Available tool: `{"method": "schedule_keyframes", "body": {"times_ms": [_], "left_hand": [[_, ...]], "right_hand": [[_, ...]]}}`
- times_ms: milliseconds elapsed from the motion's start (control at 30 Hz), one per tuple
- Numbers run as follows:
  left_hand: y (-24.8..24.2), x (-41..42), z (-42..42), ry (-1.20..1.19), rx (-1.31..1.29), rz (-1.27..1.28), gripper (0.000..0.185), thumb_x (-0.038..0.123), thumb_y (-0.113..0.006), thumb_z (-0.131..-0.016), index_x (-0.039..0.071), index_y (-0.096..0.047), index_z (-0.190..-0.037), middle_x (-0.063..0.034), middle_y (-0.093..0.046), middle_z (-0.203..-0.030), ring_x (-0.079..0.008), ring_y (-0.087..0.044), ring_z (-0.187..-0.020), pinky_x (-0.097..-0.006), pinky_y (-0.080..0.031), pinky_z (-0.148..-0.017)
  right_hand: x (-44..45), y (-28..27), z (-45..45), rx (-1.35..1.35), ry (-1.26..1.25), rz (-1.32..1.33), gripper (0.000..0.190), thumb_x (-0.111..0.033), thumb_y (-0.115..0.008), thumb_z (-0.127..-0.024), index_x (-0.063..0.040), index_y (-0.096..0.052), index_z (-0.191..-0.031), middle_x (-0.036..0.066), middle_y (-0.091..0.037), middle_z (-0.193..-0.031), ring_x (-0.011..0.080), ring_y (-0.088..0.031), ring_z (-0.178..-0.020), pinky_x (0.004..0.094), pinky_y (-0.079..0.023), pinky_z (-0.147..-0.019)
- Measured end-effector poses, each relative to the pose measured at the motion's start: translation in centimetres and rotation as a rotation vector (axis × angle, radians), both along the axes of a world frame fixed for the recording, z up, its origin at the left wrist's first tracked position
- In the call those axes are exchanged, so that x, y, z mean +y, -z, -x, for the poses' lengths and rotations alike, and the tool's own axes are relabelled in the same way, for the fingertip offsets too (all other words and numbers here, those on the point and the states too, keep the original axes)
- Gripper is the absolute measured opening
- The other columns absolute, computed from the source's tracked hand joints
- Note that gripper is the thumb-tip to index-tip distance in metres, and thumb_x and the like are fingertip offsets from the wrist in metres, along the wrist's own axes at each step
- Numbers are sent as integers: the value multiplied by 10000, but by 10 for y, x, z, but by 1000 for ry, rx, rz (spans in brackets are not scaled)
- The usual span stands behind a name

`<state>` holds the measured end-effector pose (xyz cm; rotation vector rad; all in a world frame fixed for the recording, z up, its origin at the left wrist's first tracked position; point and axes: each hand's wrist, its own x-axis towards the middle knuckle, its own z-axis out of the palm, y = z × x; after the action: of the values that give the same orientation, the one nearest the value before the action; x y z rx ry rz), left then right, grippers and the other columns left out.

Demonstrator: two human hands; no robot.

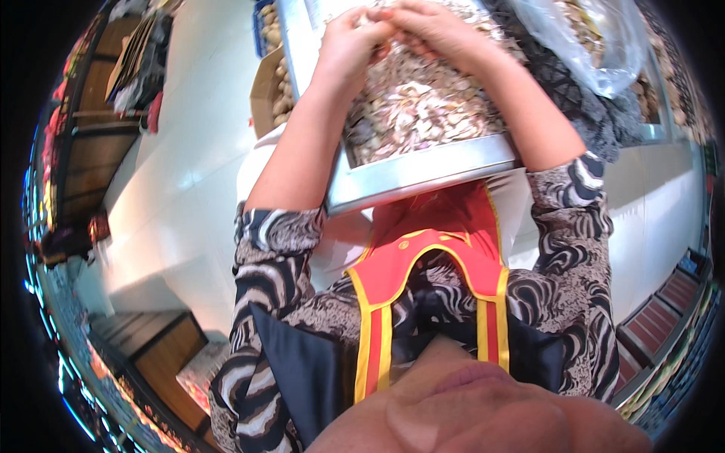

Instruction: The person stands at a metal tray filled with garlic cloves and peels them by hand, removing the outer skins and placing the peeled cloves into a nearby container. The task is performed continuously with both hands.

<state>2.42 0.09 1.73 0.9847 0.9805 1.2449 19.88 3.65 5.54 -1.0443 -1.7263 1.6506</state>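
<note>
A metal tray (425, 170) lies in front of me, filled with loose garlic skins (436, 113) that look papery, whitish and pinkish. Over its far part, my left hand (354, 34) and my right hand (427, 28) meet, fingertips close together near the top edge of the view. The fingers of both hands are bent. Whatever lies between them is too small and too bright to make out, though something pale shows by the fingers. My forearms pass over the tray's two sides.
A cardboard box (261, 93) and a blue crate (259, 34), both with round brownish produce, stand left of the tray. To the right are a clear plastic bag (614, 68) with contents and dark netting (595, 113). Wooden shelving (93, 153) stands farther left, across the tiled floor (187, 130).
</note>
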Motion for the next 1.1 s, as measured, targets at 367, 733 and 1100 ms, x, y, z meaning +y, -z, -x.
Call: {"method": "schedule_keyframes", "body": {"times_ms": [367,733,1100], "left_hand": [[30,16,22,29,-441,156,312,346,-606,-1025,38,-657,-1022,-71,-654,-780,-100,-493,-501,-212,-417,-493],[8,9,4,-83,-471,247,82,105,-655,-942,36,-621,-969,-21,-565,-654,-75,-413,-433,-199,-332,-389],[4,9,5,-143,-463,239,207,253,-624,-1001,50,-653,-1027,-5,-597,-725,-76,-407,-456,-191,-317,-401]], "right_hand": [[41,-81,-110,-795,914,-1687,166,-133,-650,-922,-2,-698,-1012,203,-678,-959,373,-647,-859,433,-513,-776],[46,15,-51,-1165,184,-778,412,-329,-665,-953,-7,-669,-1211,271,-715,-1101,423,-673,-1114,470,-557,-927],[15,-44,-39,-543,-185,-174,404,-409,-561,-1062,-72,-713,-1226,97,-740,-1095,208,-658,-1016,352,-524,-906]]}}
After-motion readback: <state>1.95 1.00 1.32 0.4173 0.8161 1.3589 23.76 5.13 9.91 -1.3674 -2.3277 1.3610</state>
